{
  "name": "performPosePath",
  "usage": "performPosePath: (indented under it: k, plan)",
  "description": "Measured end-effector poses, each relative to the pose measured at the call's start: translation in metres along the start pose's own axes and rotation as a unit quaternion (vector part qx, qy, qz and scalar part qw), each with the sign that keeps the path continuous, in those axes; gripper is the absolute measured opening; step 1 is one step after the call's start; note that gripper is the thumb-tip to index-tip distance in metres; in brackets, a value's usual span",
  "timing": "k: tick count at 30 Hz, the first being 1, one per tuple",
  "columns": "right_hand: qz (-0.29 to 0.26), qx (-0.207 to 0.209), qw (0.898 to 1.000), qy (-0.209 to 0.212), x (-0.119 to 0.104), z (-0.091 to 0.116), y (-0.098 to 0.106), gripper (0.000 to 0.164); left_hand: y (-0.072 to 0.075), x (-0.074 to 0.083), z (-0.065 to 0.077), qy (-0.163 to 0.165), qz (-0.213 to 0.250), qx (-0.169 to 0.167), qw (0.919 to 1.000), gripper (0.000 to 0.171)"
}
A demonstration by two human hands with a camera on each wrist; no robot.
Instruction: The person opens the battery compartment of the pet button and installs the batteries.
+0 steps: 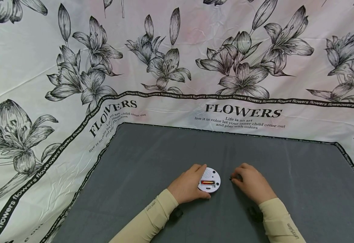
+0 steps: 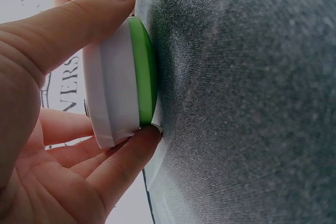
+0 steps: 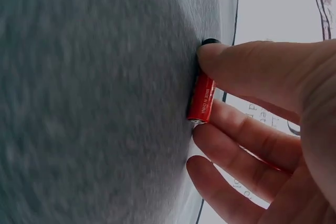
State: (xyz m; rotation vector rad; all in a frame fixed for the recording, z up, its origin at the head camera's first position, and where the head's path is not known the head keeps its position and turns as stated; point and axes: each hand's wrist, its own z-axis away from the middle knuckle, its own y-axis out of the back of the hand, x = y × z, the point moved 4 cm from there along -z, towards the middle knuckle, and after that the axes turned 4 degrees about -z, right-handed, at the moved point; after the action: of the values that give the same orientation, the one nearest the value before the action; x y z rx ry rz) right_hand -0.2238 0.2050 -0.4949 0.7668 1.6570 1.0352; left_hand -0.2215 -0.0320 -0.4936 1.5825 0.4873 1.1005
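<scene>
My left hand (image 1: pixel 189 184) grips a round white device (image 1: pixel 211 173) by its sides, thumb and fingers on opposite edges. Its upper face has small speaker holes and an uncovered battery slot, where one red battery (image 1: pixel 207 182) lies. Seen from the left wrist, the device's lower part is a green band (image 2: pixel 143 72) facing the grey cloth. To the right of it, my right hand (image 1: pixel 251 182) pinches another red battery (image 3: pixel 202 98) with a black end, close above the cloth. The thumb covers part of that battery.
A grey cloth surface (image 1: pixel 152 152) lies beneath both hands. Around it runs a white border printed with black flowers and lettering (image 1: pixel 243 110). Dark wrist-worn gear (image 1: pixel 255 214) sits under each forearm.
</scene>
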Motion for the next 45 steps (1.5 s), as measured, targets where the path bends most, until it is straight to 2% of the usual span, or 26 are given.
performPosePath:
  k: [8, 14, 19, 24, 36, 42, 45]
  plan:
    - [-0.009, 0.003, 0.999, 0.032, -0.014, -0.002, 0.004, 0.012, 0.001, 0.001, 0.001, -0.005, -0.004, 0.006, 1.0000, 0.103]
    - [-0.009, 0.029, 0.998, 0.055, -0.040, -0.001, 0.014, 0.013, 0.001, 0.001, 0.001, -0.006, -0.007, 0.006, 0.9999, 0.104]
    - [-0.016, 0.056, 0.993, 0.105, -0.070, 0.002, 0.011, 0.016, 0.002, 0.001, 0.002, -0.016, -0.008, 0.008, 0.9998, 0.104]
    - [-0.024, 0.058, 0.986, 0.151, -0.088, 0.004, -0.001, 0.018, 0.003, 0.001, 0.003, -0.024, 0.001, 0.012, 0.9996, 0.102]
    - [-0.019, 0.076, 0.977, 0.198, -0.099, 0.004, -0.017, 0.019, 0.003, 0.001, 0.005, -0.036, 0.002, 0.013, 0.9993, 0.095]
    - [-0.016, 0.066, 0.981, 0.181, -0.095, 0.004, -0.021, 0.017, 0.003, 0.001, 0.005, -0.037, -0.004, 0.017, 0.9992, 0.092]
    - [-0.022, 0.074, 0.981, 0.178, -0.093, 0.005, -0.021, 0.015, 0.003, 0.001, 0.005, -0.038, -0.008, 0.019, 0.9991, 0.092]
